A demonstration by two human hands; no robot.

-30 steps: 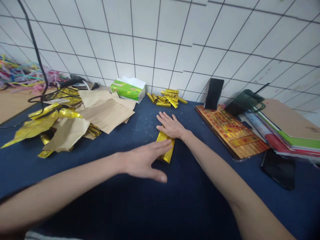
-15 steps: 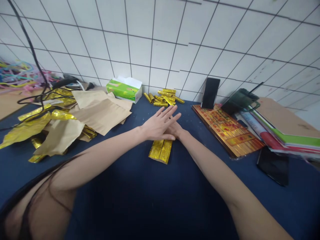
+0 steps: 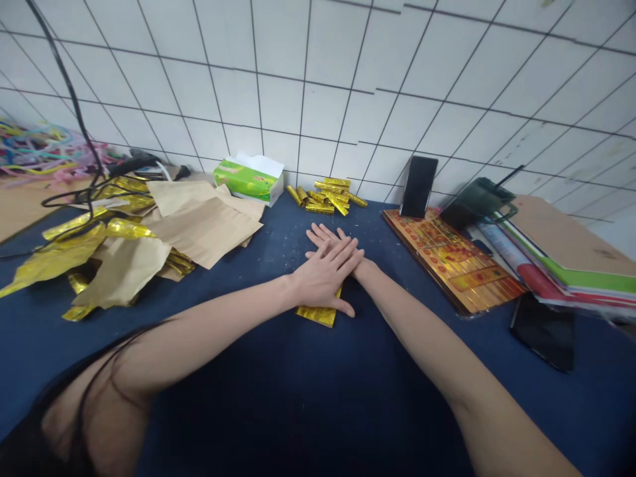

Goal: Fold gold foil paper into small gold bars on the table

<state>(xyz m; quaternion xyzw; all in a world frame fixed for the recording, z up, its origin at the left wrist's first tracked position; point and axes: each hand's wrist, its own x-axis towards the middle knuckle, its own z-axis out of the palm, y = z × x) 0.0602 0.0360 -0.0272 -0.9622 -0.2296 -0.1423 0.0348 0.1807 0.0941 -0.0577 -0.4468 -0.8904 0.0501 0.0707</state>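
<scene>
Left hand (image 3: 325, 273): open and flat, palm down, fingers slightly parted and thumb spread; no grip that I can see. I find it laid across the back of the right hand.

Right hand (image 3: 328, 237): beneath the left, fingers extended and pointing away from the person; no grip that I can see, the palm being hidden.

One flat, rectangular piece of shiny gold foil (image 3: 317, 317): on the dark blue desk (image 3: 283, 232), under the hands; I see its near end, the rest mostly covered.

One small heap of shiny gold foil tubes (image 3: 330, 197): beyond the hands, near the white tiled wall (image 3: 278, 99).

One green-and-white tissue packet (image 3: 248, 182): left of the heap.

Several matte brown paper sheets (image 3: 209, 228): left side, overlapping, with loose gold foil sheets (image 3: 59, 255) beside and under them; a thin black cable (image 3: 69, 86) hangs down there.

One black phone (image 3: 420, 187): right side, propped upright at the far end of a flat red-and-gold printed pack (image 3: 457, 258).

One dark green mug with a handle (image 3: 474, 202): just beside the pack.

One stack of folders with a brown cover (image 3: 571, 242): far right.
</scene>
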